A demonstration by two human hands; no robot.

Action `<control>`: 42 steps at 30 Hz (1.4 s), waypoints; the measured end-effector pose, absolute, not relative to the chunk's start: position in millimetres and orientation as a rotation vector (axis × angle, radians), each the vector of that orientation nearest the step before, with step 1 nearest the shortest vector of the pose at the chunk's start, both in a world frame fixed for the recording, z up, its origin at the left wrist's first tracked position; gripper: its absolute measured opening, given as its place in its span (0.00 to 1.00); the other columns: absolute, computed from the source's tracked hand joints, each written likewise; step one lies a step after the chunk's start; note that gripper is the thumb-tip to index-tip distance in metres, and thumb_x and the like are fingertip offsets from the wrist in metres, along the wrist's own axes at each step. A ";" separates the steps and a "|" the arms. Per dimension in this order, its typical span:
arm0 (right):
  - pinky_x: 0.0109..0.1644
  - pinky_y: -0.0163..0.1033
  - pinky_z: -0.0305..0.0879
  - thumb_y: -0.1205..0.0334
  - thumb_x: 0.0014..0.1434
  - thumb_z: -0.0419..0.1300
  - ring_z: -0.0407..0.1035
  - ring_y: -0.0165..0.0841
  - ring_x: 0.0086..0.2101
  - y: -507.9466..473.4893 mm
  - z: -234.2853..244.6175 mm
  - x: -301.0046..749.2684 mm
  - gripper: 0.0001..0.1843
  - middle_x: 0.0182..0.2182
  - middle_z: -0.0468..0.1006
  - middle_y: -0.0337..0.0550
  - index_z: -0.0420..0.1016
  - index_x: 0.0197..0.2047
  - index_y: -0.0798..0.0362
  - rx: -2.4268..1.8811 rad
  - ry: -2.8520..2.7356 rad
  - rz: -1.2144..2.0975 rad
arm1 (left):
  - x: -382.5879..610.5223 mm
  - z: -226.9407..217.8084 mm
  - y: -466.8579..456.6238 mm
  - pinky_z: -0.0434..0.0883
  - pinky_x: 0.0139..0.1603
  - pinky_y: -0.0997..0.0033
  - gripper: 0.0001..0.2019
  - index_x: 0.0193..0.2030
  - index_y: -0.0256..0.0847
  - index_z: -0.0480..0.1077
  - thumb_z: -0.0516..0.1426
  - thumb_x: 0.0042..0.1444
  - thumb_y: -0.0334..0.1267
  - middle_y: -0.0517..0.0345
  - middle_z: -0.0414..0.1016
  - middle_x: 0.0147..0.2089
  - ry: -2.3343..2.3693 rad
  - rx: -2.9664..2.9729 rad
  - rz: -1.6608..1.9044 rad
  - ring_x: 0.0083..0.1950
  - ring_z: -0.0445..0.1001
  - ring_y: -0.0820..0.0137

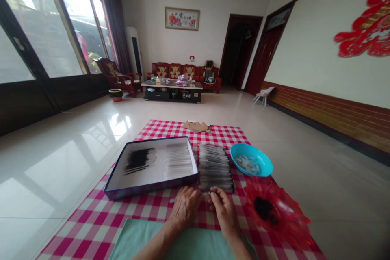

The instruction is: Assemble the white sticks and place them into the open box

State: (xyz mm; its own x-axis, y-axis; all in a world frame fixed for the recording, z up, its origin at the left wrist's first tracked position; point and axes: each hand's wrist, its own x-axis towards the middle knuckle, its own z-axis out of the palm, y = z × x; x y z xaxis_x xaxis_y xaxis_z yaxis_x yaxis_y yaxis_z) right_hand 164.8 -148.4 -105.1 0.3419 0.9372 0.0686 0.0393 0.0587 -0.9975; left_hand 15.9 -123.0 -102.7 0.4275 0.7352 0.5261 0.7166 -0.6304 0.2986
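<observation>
My left hand (pixel 186 206) is closed around a slim translucent pen barrel (pixel 204 196), whose left end pokes out beside the palm. At the barrel's right end the thumb and fingers of my right hand (pixel 224 210) pinch together, with a small dark bit at the fingertips that is mostly hidden. Just beyond both hands lies a stack of pens (pixel 215 168) with clear barrels and dark ends. A shallow dark-blue box (pixel 149 190) to the left holds black pen refills (pixel 137 160) and a row of clear barrels (pixel 178 160).
To the right, a blue bowl (pixel 265 161) contains clear pen caps (pixel 248 164). Nearer, a red petal-shaped dish (pixel 289 219) holds small black parts (pixel 264 208). A green cloth (pixel 137 235) covers the near edge of the checkered tablecloth (pixel 79 227). Cardboard pieces (pixel 198 126) lie at the far edge.
</observation>
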 end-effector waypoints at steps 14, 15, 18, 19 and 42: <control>0.41 0.44 0.68 0.53 0.55 0.52 0.73 0.42 0.35 -165.6 -49.6 266.3 0.16 0.35 0.79 0.51 0.75 0.36 0.53 -1.731 -1.441 -0.076 | 13.0 -102.6 -121.2 0.64 0.37 0.68 0.09 0.35 0.43 0.70 0.49 0.61 0.37 0.57 0.69 0.29 1.258 2.598 1.030 0.33 0.68 0.68; 0.39 0.46 0.69 0.53 0.55 0.51 0.73 0.43 0.34 -167.2 -53.0 278.8 0.16 0.33 0.78 0.52 0.75 0.35 0.53 -1.796 -1.470 -0.114 | 13.1 -102.9 -121.6 0.64 0.37 0.68 0.09 0.35 0.43 0.70 0.50 0.61 0.37 0.57 0.69 0.29 1.258 2.595 1.034 0.34 0.68 0.68; 0.38 0.48 0.69 0.53 0.54 0.50 0.73 0.45 0.33 -170.7 -61.4 294.2 0.17 0.32 0.78 0.54 0.75 0.34 0.54 -1.876 -1.523 -0.207 | 13.5 -105.0 -122.3 0.63 0.38 0.67 0.09 0.33 0.42 0.69 0.50 0.61 0.38 0.57 0.69 0.29 1.274 2.585 1.037 0.34 0.68 0.67; 0.39 0.48 0.69 0.54 0.54 0.51 0.73 0.45 0.35 -171.5 -61.6 290.3 0.17 0.33 0.78 0.54 0.75 0.36 0.55 -1.849 -1.518 -0.243 | 13.6 -105.7 -122.3 0.63 0.38 0.67 0.09 0.32 0.42 0.69 0.50 0.61 0.38 0.57 0.69 0.29 1.282 2.582 1.030 0.34 0.68 0.67; 0.34 0.34 0.68 0.56 0.59 0.55 0.72 0.34 0.29 -161.7 -108.8 178.4 0.09 0.27 0.76 0.40 0.71 0.34 0.51 -1.325 -1.494 0.782 | 13.2 -105.7 -123.9 0.59 0.30 0.73 0.13 0.24 0.40 0.65 0.53 0.58 0.40 0.57 0.68 0.25 1.221 2.575 0.956 0.30 0.66 0.70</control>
